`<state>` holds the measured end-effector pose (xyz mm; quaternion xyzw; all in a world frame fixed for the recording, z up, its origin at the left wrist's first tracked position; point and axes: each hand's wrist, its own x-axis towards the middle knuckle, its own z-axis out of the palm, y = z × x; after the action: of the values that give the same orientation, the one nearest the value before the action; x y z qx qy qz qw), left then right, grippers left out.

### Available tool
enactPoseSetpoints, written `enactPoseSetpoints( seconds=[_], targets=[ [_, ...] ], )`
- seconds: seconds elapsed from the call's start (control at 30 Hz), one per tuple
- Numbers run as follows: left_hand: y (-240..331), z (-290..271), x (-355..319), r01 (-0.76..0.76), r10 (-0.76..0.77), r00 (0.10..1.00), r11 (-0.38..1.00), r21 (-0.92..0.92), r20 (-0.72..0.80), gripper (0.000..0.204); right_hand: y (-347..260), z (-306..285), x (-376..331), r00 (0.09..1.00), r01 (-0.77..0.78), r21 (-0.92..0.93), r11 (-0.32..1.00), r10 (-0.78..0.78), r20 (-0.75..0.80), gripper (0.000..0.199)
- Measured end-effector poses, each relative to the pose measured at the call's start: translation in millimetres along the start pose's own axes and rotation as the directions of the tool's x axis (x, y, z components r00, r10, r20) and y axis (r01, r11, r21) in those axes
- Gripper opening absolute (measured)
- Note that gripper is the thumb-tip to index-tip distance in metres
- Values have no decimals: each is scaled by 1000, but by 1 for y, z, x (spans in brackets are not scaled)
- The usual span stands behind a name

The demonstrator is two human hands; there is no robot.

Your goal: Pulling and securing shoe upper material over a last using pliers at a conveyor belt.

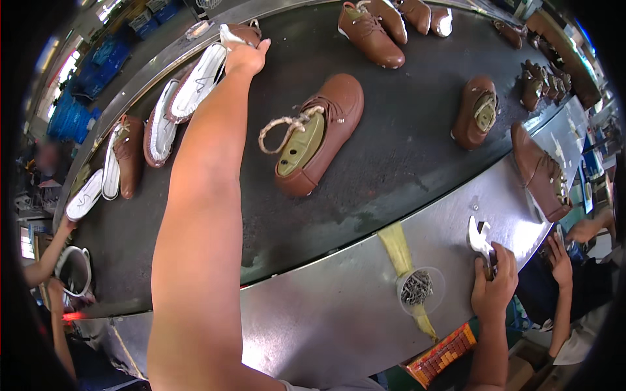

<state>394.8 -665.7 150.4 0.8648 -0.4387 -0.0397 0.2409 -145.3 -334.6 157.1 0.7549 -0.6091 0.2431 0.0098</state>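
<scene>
My left arm stretches across the dark belt to its far edge. There my left hand is closed on a brown shoe with a white underside, partly hidden by the fingers. Over the near metal ledge, my right hand grips metal pincers, their curved jaws pointing away from me. Between my arms, a brown lace-up shoe lies on the belt with a green last inside and a loop of cord at its opening. Left of my forearm, several shoes lean along the far edge, some with white undersides showing.
On the metal ledge stands a clear cup of small nails, beside a yellow strip. One brown shoe rests at the ledge's right. Another shoe sits on the belt. Other people's hands work at both sides.
</scene>
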Motion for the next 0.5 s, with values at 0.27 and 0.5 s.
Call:
enactPoseSetpoints(
  seconds=[0.27, 0.5],
  targets=[
    [-51, -63, -77, 187, -24, 977, 575, -796, 212, 51, -7, -1, 0, 999, 31, 58, 998, -30, -14, 35],
    [-129, -225, -325, 82, 233, 962, 248, -965, 141, 54, -6, 3, -6, 999, 43, -19, 999, -43, 10, 36]
  ],
)
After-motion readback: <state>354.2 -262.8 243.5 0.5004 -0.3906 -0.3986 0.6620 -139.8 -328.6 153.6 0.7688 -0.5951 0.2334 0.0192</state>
